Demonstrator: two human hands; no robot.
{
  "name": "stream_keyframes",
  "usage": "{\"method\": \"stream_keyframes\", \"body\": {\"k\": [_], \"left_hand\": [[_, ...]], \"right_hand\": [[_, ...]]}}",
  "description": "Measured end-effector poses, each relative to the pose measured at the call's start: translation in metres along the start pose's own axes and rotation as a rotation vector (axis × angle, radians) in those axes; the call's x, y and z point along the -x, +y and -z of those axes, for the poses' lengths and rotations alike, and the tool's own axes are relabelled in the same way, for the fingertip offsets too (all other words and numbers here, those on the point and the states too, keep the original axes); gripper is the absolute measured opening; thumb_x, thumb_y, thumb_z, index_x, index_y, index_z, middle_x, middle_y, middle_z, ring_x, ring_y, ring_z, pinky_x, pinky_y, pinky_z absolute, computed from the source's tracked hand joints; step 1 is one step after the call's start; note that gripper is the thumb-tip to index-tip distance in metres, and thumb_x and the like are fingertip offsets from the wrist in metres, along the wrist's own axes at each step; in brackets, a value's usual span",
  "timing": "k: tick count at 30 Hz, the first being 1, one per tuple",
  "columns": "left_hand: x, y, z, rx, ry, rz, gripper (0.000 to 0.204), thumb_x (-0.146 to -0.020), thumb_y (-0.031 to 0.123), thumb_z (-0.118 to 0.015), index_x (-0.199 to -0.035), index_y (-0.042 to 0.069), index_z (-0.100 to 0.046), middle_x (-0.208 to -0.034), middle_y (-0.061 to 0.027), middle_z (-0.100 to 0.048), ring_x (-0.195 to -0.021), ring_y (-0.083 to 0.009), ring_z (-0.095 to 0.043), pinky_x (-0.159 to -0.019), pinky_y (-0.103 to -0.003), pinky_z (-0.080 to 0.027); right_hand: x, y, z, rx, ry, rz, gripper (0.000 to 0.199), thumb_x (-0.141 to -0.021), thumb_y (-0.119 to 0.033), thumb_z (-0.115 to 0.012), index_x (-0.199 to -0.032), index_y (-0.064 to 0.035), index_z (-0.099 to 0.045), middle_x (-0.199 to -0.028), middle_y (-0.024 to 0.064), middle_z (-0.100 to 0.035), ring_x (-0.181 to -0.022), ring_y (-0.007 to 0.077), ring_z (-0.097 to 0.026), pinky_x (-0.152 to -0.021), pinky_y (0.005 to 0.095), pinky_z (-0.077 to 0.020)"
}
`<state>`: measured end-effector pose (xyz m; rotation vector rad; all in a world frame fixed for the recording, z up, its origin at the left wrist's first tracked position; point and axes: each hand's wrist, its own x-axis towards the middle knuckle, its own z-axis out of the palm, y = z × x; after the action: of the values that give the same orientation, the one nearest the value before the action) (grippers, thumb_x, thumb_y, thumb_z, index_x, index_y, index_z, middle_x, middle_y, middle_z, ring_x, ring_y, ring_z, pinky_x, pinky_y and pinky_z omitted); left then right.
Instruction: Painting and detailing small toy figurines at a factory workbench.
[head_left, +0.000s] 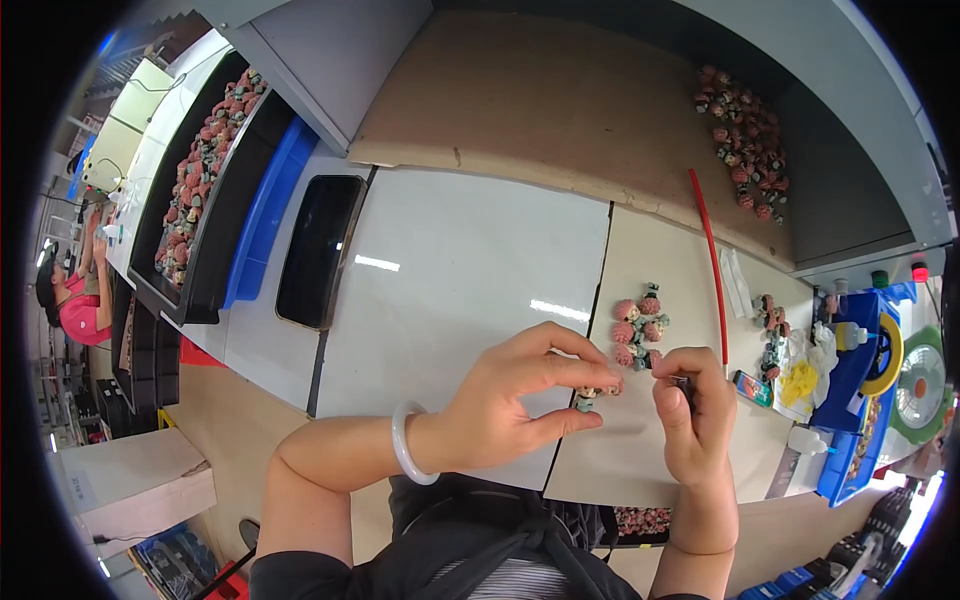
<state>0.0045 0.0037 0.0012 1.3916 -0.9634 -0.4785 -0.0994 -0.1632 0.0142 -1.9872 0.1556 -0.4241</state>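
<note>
My left hand (520,395) pinches a small grey-green figurine part (587,398) between thumb and fingers, just above the white table (450,270). A pale bangle sits on that wrist. My right hand (695,410) is closed on a thin dark tool (681,380) whose tip points toward the part. Just beyond both hands lies a small cluster of pink and grey figurine pieces (637,328) on a beige mat (660,280).
A black tray (318,250) lies at the left. A long black bin of pink pieces (205,160) and a blue bin stand further left. More pieces are piled at the back right (745,140). Glue bottles, a red rod (708,250) and a small fan (920,385) crowd the right. Another person works at the far left.
</note>
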Motion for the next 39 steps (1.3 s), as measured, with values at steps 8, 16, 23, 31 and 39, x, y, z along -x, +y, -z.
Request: {"method": "stream_keyframes", "body": {"k": [8, 16, 23, 31, 39], "left_hand": [[0.003, 0.002, 0.000, -0.071, 0.038, -0.021, 0.041, -0.062, 0.008, -0.076, -0.100, 0.005, -0.062, -0.091, -0.0075, -0.052, -0.079, -0.0158, -0.056, -0.071, -0.026, -0.048], [0.004, 0.000, 0.002, -0.013, 0.004, -0.004, 0.045, -0.060, 0.017, -0.079, -0.099, 0.004, -0.062, -0.084, -0.0063, -0.056, -0.075, -0.0155, -0.057, -0.066, -0.025, -0.047], [0.005, -0.004, 0.002, -0.002, -0.001, -0.047, 0.044, -0.060, 0.017, -0.078, -0.099, 0.004, -0.062, -0.086, -0.0068, -0.056, -0.074, -0.0158, -0.057, -0.066, -0.025, -0.048], [0.005, -0.002, 0.002, -0.023, -0.006, -0.062, 0.043, -0.061, 0.017, -0.077, -0.099, 0.004, -0.063, -0.086, -0.0070, -0.057, -0.075, -0.0153, -0.056, -0.063, -0.024, -0.046], [0.005, -0.001, 0.001, -0.025, -0.049, -0.045, 0.043, -0.060, 0.017, -0.078, -0.098, 0.004, -0.063, -0.085, -0.0074, -0.057, -0.074, -0.0158, -0.055, -0.062, -0.024, -0.046]], "right_hand": [[-0.001, -0.001, -0.007, 0.128, -0.087, 0.120, 0.019, -0.084, -0.019, -0.053, -0.079, -0.0008, -0.052, -0.061, 0.0077, -0.051, -0.048, 0.0173, -0.046, -0.044, 0.0262, -0.0352], [-0.002, 0.000, -0.011, 0.346, -0.184, 0.269, 0.027, -0.069, -0.027, -0.068, -0.066, -0.0058, -0.051, -0.049, 0.0048, -0.043, -0.041, 0.0214, -0.044, -0.038, 0.0305, -0.0336], [0.000, 0.003, -0.014, 0.320, -0.214, 0.240, 0.029, -0.069, -0.030, -0.067, -0.064, -0.0063, -0.051, -0.049, 0.0048, -0.043, -0.040, 0.0216, -0.044, -0.037, 0.0308, -0.0331], [0.001, 0.003, -0.015, 0.277, -0.269, 0.205, 0.025, -0.073, -0.026, -0.064, -0.067, -0.0061, -0.051, -0.051, 0.0048, -0.044, -0.043, 0.0214, -0.045, -0.038, 0.0310, -0.0340], [0.002, -0.001, -0.010, 0.278, -0.356, 0.143, 0.024, -0.071, -0.024, -0.066, -0.067, -0.0056, -0.052, -0.050, 0.0043, -0.044, -0.042, 0.0217, -0.045, -0.038, 0.0319, -0.0340]]}}
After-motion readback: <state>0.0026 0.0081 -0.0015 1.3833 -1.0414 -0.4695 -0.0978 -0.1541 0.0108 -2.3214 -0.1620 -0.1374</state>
